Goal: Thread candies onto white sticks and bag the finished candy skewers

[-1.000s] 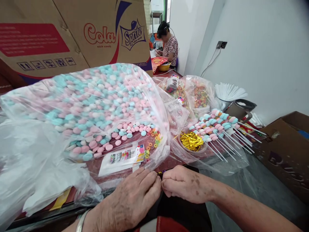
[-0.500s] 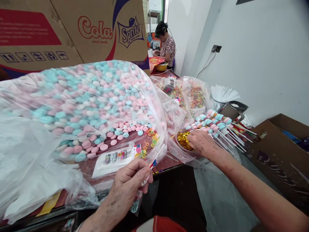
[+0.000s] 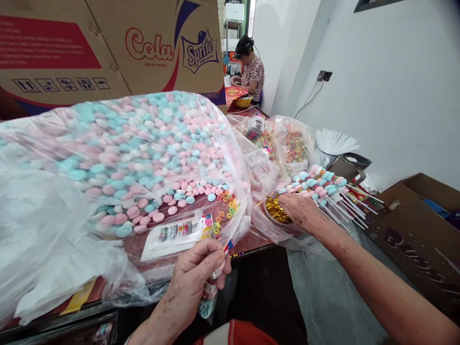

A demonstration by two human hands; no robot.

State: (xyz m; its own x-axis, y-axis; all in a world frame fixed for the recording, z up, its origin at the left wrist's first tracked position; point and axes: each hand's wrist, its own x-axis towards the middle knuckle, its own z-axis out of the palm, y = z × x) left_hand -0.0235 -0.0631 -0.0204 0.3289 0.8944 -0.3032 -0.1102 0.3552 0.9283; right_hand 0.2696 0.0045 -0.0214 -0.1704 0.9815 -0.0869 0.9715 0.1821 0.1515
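My left hand (image 3: 196,273) is closed in a pinch on the top of a small clear candy packet (image 3: 212,287) that hangs below the table edge. My right hand (image 3: 300,211) reaches into a bowl of gold twist ties (image 3: 275,211); its fingertips are curled down among the ties and partly hidden. A big clear bag of pink, blue and white round candies (image 3: 136,148) lies open in front of me. Several loose candies and small coloured rings (image 3: 224,206) sit at its mouth, beside flat printed packets (image 3: 179,232).
Candy skewers on white sticks (image 3: 323,184) lie to the right of the bowl. Behind are bags of coloured sweets (image 3: 293,143), a bundle of white sticks (image 3: 334,141) and a cardboard box (image 3: 115,48). An open carton (image 3: 420,225) stands right. Another person (image 3: 251,69) sits far back.
A second ago both hands were pinched together at the table edge. My right hand has since reached out to the bowl of gold ties, while my left hand keeps holding the packet.
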